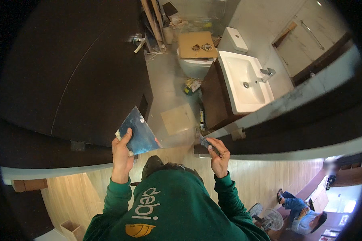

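My left hand [122, 154] grips a flat, shiny, square metal plate [138, 134] by its left edge, thumb on top. The plate is tilted, and whitish smears show along its gripped edge. To the right, my right hand [220, 158] pinches a small, dark, flat scraper-like blade [205, 141] between thumb and fingers. The two are held apart, in front of the bathroom doorway. Beyond the blade, a sealant tube [202, 119] stands by the vanity cabinet [217, 90].
A dark door [104, 72] with a metal handle stands at left. Cardboard [189, 40] with a tape roll [207, 47] covers the toilet [195, 68]. A white sink [235, 74] is at right. A paint can [190, 86] and cardboard sheet [177, 119] lie on the floor. Behind, a person [303, 217] sits near a fan [271, 219].
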`<move>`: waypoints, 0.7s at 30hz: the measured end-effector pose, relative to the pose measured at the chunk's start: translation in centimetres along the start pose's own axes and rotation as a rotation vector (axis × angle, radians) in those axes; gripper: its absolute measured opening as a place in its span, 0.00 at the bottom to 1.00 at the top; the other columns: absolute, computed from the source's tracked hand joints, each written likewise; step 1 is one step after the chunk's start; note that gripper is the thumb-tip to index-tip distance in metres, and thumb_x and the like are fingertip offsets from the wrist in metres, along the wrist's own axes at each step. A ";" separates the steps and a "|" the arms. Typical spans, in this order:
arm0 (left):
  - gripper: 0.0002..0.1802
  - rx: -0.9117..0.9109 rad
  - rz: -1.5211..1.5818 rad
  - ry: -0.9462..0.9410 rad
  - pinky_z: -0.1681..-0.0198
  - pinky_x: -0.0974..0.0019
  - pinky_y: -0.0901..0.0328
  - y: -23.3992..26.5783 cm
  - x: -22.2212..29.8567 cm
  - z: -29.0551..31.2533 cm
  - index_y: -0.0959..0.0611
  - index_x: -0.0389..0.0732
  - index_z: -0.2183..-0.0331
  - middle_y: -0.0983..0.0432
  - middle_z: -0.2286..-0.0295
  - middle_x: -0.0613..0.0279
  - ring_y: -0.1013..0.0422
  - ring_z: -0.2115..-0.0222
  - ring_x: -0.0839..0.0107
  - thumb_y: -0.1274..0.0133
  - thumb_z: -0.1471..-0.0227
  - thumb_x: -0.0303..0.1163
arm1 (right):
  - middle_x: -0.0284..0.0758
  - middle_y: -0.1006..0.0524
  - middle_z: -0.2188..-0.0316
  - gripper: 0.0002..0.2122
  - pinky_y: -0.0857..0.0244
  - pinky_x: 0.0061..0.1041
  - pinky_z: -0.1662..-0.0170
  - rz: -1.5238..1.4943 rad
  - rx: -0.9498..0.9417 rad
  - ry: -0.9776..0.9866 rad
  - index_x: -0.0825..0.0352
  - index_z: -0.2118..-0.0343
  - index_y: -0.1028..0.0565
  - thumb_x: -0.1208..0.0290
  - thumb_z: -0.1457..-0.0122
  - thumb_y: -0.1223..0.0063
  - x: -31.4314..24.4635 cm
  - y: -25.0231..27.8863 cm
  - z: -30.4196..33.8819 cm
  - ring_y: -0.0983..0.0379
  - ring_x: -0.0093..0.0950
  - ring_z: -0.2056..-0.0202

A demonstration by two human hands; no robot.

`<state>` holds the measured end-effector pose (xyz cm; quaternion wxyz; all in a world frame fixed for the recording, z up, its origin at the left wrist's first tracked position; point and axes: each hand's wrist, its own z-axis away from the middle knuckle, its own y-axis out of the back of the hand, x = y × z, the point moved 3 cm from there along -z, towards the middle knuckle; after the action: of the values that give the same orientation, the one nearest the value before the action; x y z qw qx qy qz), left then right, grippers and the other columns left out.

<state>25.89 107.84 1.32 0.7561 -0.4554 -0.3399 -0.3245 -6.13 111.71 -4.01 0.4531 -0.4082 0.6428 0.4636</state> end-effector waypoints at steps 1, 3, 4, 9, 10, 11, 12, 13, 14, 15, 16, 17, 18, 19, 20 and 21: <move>0.10 0.004 0.000 0.001 0.59 0.66 0.27 -0.4 -0.3 -0.9 0.20 0.34 0.59 0.20 0.63 0.60 0.22 0.65 0.71 0.44 0.42 0.28 | 0.37 0.22 0.58 0.12 0.36 0.24 0.50 -0.022 -0.001 -0.021 0.70 0.56 0.20 0.84 0.43 0.48 0.7 -0.4 -1.5 0.27 0.26 0.56; 0.10 0.007 0.000 -0.003 0.60 0.65 0.27 -1.5 -0.5 -3.4 0.19 0.34 0.59 0.19 0.64 0.60 0.22 0.65 0.70 0.44 0.43 0.27 | 0.36 0.22 0.58 0.12 0.37 0.23 0.49 -0.042 -0.012 -0.034 0.70 0.55 0.20 0.84 0.42 0.48 1.8 -0.9 -5.1 0.28 0.26 0.56; 0.09 0.016 -0.005 0.006 0.59 0.66 0.27 -2.2 -0.7 -4.8 0.18 0.35 0.60 0.19 0.64 0.60 0.22 0.66 0.71 0.43 0.45 0.25 | 0.36 0.22 0.58 0.12 0.37 0.23 0.49 -0.045 -0.012 -0.039 0.70 0.55 0.20 0.83 0.42 0.48 2.3 -1.2 -7.0 0.28 0.25 0.56; 0.11 -0.038 -0.025 -0.011 0.59 0.68 0.29 -6.6 0.1 -15.0 0.18 0.34 0.60 0.19 0.64 0.60 0.23 0.66 0.73 0.41 0.48 0.23 | 0.34 0.21 0.57 0.14 0.35 0.24 0.49 -0.189 0.006 -0.175 0.70 0.53 0.21 0.81 0.42 0.47 4.4 -4.2 -19.0 0.27 0.24 0.55; 0.11 -0.068 -0.033 -0.010 0.59 0.68 0.29 -7.6 0.7 -17.4 0.18 0.34 0.60 0.19 0.64 0.60 0.23 0.66 0.73 0.41 0.48 0.23 | 0.34 0.20 0.58 0.13 0.34 0.24 0.50 -0.211 0.057 -0.134 0.71 0.53 0.21 0.81 0.42 0.47 4.4 -5.2 -21.4 0.27 0.24 0.57; 0.11 -0.044 -0.077 0.025 0.59 0.68 0.29 -8.4 1.4 -19.9 0.18 0.34 0.60 0.19 0.64 0.60 0.23 0.66 0.73 0.41 0.48 0.23 | 0.32 0.20 0.61 0.13 0.34 0.22 0.51 -0.301 0.091 -0.111 0.71 0.54 0.20 0.82 0.42 0.46 4.2 -6.1 -23.7 0.26 0.21 0.60; 0.13 -0.074 -0.093 0.024 0.57 0.65 0.28 -9.8 2.0 -22.3 0.20 0.35 0.58 0.20 0.64 0.60 0.23 0.65 0.69 0.43 0.48 0.23 | 0.33 0.20 0.61 0.13 0.34 0.22 0.51 -0.317 0.137 -0.154 0.71 0.54 0.20 0.82 0.42 0.46 4.2 -6.8 -26.2 0.26 0.21 0.60; 0.13 -0.129 -0.053 -0.017 0.58 0.66 0.28 -11.2 3.0 -24.7 0.20 0.34 0.58 0.20 0.64 0.60 0.23 0.65 0.71 0.43 0.48 0.23 | 0.33 0.20 0.61 0.13 0.34 0.22 0.52 -0.337 0.165 -0.162 0.72 0.54 0.20 0.82 0.43 0.46 4.1 -7.5 -28.7 0.26 0.21 0.60; 0.13 -0.145 -0.041 -0.023 0.58 0.67 0.29 -12.5 4.1 -27.1 0.19 0.34 0.59 0.19 0.64 0.60 0.23 0.65 0.72 0.42 0.48 0.24 | 0.34 0.20 0.61 0.13 0.33 0.22 0.52 -0.292 0.196 -0.187 0.73 0.54 0.21 0.82 0.43 0.45 4.0 -8.3 -31.2 0.26 0.21 0.60; 0.13 -0.161 -0.030 -0.030 0.58 0.68 0.29 -13.9 5.2 -29.3 0.19 0.34 0.59 0.19 0.64 0.60 0.23 0.65 0.73 0.42 0.48 0.24 | 0.34 0.20 0.61 0.13 0.33 0.21 0.53 -0.301 0.202 -0.177 0.73 0.54 0.21 0.82 0.42 0.46 3.7 -8.8 -33.6 0.26 0.21 0.61; 0.13 -0.133 -0.047 -0.040 0.59 0.68 0.29 -15.0 6.4 -31.2 0.19 0.34 0.59 0.19 0.65 0.60 0.23 0.66 0.73 0.42 0.48 0.25 | 0.34 0.20 0.62 0.13 0.34 0.20 0.54 -0.307 0.208 -0.176 0.73 0.54 0.21 0.81 0.42 0.46 3.4 -9.4 -35.9 0.26 0.21 0.61; 0.12 -0.170 -0.059 -0.053 0.59 0.68 0.29 -16.4 7.6 -33.1 0.19 0.34 0.59 0.19 0.65 0.60 0.23 0.66 0.73 0.42 0.48 0.25 | 0.34 0.20 0.62 0.13 0.34 0.20 0.55 -0.284 0.230 -0.219 0.72 0.53 0.21 0.81 0.41 0.46 3.2 -9.9 -38.0 0.27 0.21 0.62; 0.12 -0.206 -0.072 -0.066 0.59 0.68 0.29 -17.7 8.7 -34.9 0.18 0.34 0.59 0.19 0.66 0.60 0.23 0.67 0.73 0.42 0.48 0.25 | 0.34 0.20 0.63 0.12 0.34 0.20 0.55 -0.331 0.234 -0.162 0.72 0.54 0.21 0.81 0.41 0.46 2.8 -10.4 -40.2 0.27 0.21 0.63; 0.12 -0.243 -0.084 -0.078 0.59 0.68 0.29 -18.9 9.7 -36.5 0.18 0.34 0.60 0.19 0.66 0.60 0.23 0.67 0.73 0.42 0.48 0.25 | 0.34 0.20 0.62 0.13 0.33 0.20 0.55 -0.338 0.221 -0.120 0.72 0.54 0.21 0.81 0.42 0.46 2.4 -10.8 -42.2 0.27 0.21 0.62; 0.11 -0.278 -0.075 -0.085 0.60 0.68 0.28 -19.9 10.5 -38.2 0.17 0.34 0.60 0.18 0.66 0.60 0.23 0.67 0.73 0.42 0.48 0.25 | 0.35 0.20 0.62 0.13 0.33 0.21 0.54 -0.330 0.213 -0.135 0.73 0.54 0.21 0.80 0.42 0.46 2.3 -11.5 -44.1 0.26 0.22 0.61; 0.11 -0.292 -0.083 -0.089 0.60 0.68 0.28 -20.8 11.2 -40.0 0.17 0.34 0.60 0.18 0.66 0.60 0.23 0.67 0.73 0.42 0.48 0.25 | 0.35 0.20 0.61 0.13 0.34 0.22 0.52 -0.304 0.214 -0.170 0.73 0.54 0.21 0.80 0.42 0.46 2.4 -12.3 -46.2 0.26 0.22 0.61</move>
<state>24.22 61.65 5.96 0.6519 -0.5599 -0.3408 -0.3812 -4.59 63.90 -1.67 0.6115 -0.4094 0.5787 0.3516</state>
